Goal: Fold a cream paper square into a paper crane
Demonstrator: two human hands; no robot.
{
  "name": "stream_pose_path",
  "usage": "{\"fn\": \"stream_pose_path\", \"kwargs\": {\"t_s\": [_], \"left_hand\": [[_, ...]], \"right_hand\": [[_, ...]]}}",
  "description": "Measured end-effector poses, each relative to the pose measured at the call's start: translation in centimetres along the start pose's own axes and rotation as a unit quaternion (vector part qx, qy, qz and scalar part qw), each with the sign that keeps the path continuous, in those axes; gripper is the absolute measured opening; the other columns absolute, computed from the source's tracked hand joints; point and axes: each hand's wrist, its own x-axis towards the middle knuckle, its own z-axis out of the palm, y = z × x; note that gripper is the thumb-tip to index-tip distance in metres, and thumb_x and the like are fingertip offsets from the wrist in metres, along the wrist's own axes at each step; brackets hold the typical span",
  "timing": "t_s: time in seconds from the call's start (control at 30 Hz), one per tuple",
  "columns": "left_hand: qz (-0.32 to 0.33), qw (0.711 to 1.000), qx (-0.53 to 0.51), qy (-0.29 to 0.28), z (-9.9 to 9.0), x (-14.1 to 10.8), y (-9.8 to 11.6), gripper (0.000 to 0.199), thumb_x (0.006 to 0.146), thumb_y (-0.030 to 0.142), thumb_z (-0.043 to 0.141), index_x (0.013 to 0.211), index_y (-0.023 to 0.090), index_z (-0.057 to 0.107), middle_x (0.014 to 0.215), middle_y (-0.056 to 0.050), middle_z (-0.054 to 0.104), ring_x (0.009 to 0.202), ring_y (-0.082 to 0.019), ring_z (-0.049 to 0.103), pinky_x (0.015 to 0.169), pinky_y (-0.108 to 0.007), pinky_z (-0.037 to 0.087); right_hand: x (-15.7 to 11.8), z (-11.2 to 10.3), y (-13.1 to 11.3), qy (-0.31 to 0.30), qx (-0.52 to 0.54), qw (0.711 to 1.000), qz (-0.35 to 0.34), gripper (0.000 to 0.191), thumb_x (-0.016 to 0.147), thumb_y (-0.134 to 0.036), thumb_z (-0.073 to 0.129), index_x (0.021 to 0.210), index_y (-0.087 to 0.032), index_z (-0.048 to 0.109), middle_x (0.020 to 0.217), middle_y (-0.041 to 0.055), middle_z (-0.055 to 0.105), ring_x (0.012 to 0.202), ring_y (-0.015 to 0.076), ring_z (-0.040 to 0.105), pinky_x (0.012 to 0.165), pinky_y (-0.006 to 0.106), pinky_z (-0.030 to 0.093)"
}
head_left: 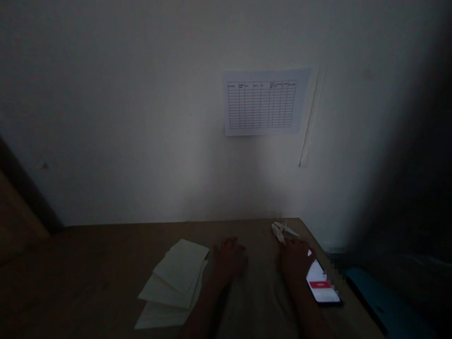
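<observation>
My left hand [230, 258] lies low over the table, blurred, with its fingers loosely bent and apart and nothing visible in them. Just left of it is a fanned stack of pale paper sheets [181, 266]. Near the table's right edge, my right hand [297, 258] is closed, its fingertips against a small pale folded paper figure [277, 232] with pointed parts, perhaps a crane. Dim light hides how firmly it grips. Beside that hand lies a phone [325, 294], its screen lit white with a red band; the hand covers the far end.
The brown table [116, 263] meets a pale wall [141, 117], where a printed grid sheet [261, 103] hangs. Beyond the table's right edge is a blue-green object [384, 301]. A brown wooden piece [17, 216] stands at far left.
</observation>
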Motion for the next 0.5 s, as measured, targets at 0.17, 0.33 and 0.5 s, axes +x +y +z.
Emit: {"fn": "stream_pose_path", "kwargs": {"t_s": [0.17,0.33,0.5], "left_hand": [[0.056,0.998,0.014,-0.028,1.7,-0.2,-0.8,0.045,0.091,0.041,0.066,0.135,0.037,0.062,0.157,-0.007,0.049,0.146,-0.035,0.039,0.119,-0.071,0.014],[0.064,0.997,0.022,-0.037,1.5,-0.3,-1.0,0.045,0.094,0.045,0.061,0.139,0.037,0.060,0.158,-0.007,0.048,0.147,-0.034,0.038,0.121,-0.070,0.014],[0.054,0.996,0.023,-0.060,0.9,-0.6,-0.7,0.045,0.096,0.043,0.060,0.140,0.037,0.059,0.160,-0.007,0.046,0.149,-0.033,0.036,0.121,-0.070,0.013]], "right_hand": [[0.2,1.1,-0.3,-0.019,0.103,0.988,-0.114,0.037,0.091,-0.019,0.051,0.122,-0.023,0.072,0.125,0.0134,0.067,0.120,0.0324,0.055,0.103,0.047,0.039],[-1.2,2.2,-1.6,-0.080,0.230,0.935,-0.259,0.045,0.090,-0.015,0.046,0.130,-0.021,0.067,0.140,0.0097,0.063,0.131,0.0250,0.054,0.112,0.043,0.041],[-2.6,2.6,-2.2,-0.170,0.251,0.917,-0.260,0.045,0.095,-0.029,0.050,0.135,-0.017,0.064,0.145,0.0117,0.060,0.134,0.0256,0.053,0.116,0.044,0.041]]}}
